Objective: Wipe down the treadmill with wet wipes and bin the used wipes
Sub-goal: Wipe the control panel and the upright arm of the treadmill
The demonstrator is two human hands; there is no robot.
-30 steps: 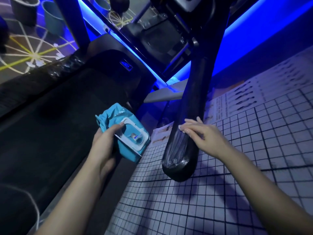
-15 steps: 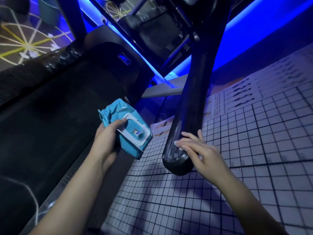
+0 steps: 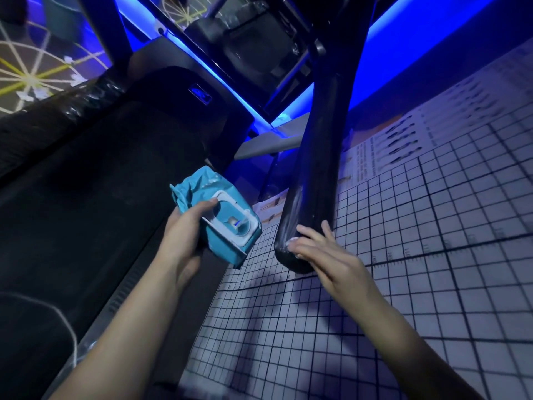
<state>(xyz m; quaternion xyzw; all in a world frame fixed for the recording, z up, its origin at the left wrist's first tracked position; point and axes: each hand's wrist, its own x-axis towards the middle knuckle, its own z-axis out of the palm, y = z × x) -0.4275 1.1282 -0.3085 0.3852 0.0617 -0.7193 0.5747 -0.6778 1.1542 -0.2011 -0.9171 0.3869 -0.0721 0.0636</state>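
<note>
My left hand (image 3: 184, 235) grips a teal wet wipe pack (image 3: 196, 187) with its white lid flipped up, over the right edge of the black treadmill belt (image 3: 72, 183). The treadmill's black handrail (image 3: 317, 168) slopes down to a rounded end at centre, with wet streaks on it. At that lower end my right hand (image 3: 326, 258) presses a small white wipe (image 3: 290, 243) against the handrail with extended fingers. Most of the wipe is hidden under the fingers.
A white gridded floor mat (image 3: 403, 284) lies right of the treadmill, with an exercise poster (image 3: 389, 145) at its far edge. Blue strip lighting (image 3: 403, 13) runs behind. Patterned carpet (image 3: 28, 67) is at top left. A thin cable (image 3: 57, 313) crosses the belt at lower left.
My right hand has slid down the handrail with the wipe, from its middle part to the rounded end. The left hand keeps holding the pack, almost still.
</note>
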